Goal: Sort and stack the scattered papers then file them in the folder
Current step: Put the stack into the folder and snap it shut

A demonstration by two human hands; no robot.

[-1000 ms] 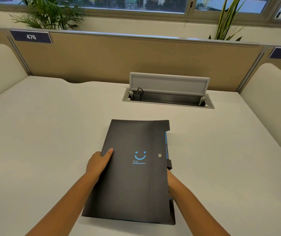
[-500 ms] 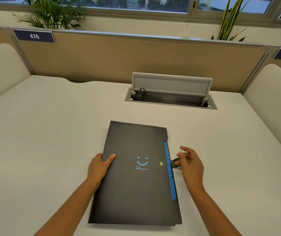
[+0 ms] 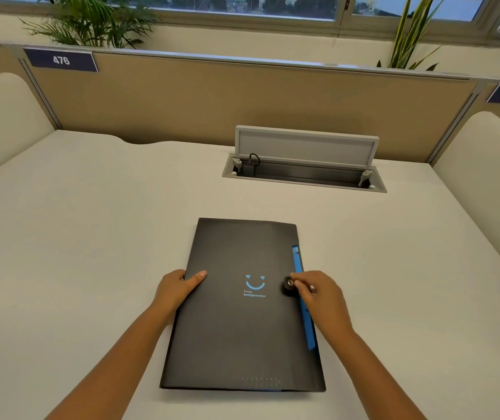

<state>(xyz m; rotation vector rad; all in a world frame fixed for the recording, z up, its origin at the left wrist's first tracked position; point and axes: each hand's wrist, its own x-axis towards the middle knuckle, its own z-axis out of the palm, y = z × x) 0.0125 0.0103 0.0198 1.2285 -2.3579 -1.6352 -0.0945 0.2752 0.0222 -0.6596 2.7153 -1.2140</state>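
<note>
Two hands are on the closed folder point(image 3: 242, 304), which lies flat on the table point(image 3: 91, 237) directly in front of the person, its long side running away from the viewer.

Left hand point(image 3: 176, 287): grips the folder's left edge, thumb lying on the cover, fingers curled under the edge. It steadies the folder.

Right hand point(image 3: 318, 295): fingers curled, fingertips pinching or pressing the snap closure point(image 3: 288, 286) at the folder's right edge, just right of the printed blue smile. Whether the snap is already seated cannot be told.

Task status, as judged from this view:
1. No loose papers are visible anywhere on the table.
2. A blue strip point(image 3: 303, 301) shows along the folder's right side; whether it is an inner divider or filed contents cannot be determined.
3. The cover is down flat. Sorting, stacking and filing therefore appear complete.
4. Remaining: fasten the snap, if it is not yet fastened, and release the folder.

Surroundings: an open cable tray point(image 3: 303, 174) with raised lid sits in the table well behind the folder; a partition panel carries a label reading 476 point(image 3: 60, 60).
</note>
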